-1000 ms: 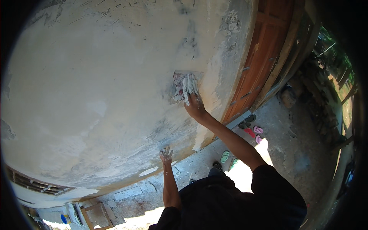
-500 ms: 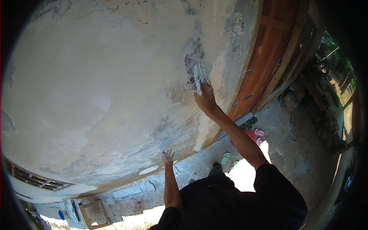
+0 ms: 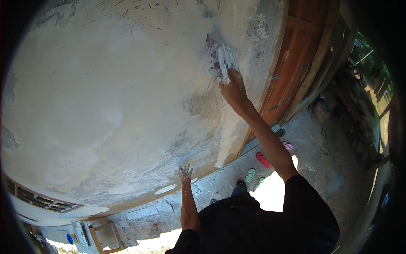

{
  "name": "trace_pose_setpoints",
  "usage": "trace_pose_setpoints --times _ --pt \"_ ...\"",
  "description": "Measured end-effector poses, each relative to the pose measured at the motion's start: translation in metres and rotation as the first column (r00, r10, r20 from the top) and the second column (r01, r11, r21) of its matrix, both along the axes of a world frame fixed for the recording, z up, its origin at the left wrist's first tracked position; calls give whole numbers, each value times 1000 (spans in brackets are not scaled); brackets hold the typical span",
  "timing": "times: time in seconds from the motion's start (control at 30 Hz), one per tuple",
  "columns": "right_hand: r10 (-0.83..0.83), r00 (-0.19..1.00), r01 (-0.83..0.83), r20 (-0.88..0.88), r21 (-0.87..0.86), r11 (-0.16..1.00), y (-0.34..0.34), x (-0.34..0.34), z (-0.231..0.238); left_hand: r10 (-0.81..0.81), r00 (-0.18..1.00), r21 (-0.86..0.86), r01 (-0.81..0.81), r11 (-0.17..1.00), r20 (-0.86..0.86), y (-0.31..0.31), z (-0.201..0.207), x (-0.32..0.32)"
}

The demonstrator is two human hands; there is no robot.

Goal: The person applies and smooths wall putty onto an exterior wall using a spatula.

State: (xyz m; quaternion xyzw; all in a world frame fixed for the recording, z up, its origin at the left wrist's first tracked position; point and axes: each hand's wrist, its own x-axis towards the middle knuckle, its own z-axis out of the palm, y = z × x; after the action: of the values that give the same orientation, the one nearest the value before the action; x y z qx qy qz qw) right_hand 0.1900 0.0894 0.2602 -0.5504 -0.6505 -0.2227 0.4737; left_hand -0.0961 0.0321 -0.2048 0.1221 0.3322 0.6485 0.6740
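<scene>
My right hand [image 3: 233,89] is closed round the handle of a plastering trowel [image 3: 218,59], which is caked with white plaster and shows reddish patches. The trowel lies against the upper part of a pale, patchy wall [image 3: 97,97]. Dark grey smears and scratches show on the wall round the trowel and below it. Lower and to the left, my left hand [image 3: 185,172] has its fingers spread and holds nothing. White plaster flecks its fingers and wrist. Whether its fingertips touch the wall I cannot tell.
Right of the wall stands a brown wooden door [image 3: 292,63]. Sandals lie on the concrete floor by my feet, among them a red one [image 3: 262,160] and a green one [image 3: 250,174]. A wooden frame [image 3: 95,239] leans at the lower left, below a vent grille [image 3: 40,198].
My right hand and the trowel have slid upward and slightly right along the wall. A dark, smeared patch now shows where they were. My left hand stays in place.
</scene>
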Motion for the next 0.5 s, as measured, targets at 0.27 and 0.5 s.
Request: trace_pose_setpoints --times 0.27,0.5 --pt "513 818 -413 259 -357 838 -40 -33 -141 48 997 -172 -36 984 66 0 9 -2" --pt "210 963 -224 168 69 972 -22 29 -46 41 997 -151 -32 988 60 3 17 -5"
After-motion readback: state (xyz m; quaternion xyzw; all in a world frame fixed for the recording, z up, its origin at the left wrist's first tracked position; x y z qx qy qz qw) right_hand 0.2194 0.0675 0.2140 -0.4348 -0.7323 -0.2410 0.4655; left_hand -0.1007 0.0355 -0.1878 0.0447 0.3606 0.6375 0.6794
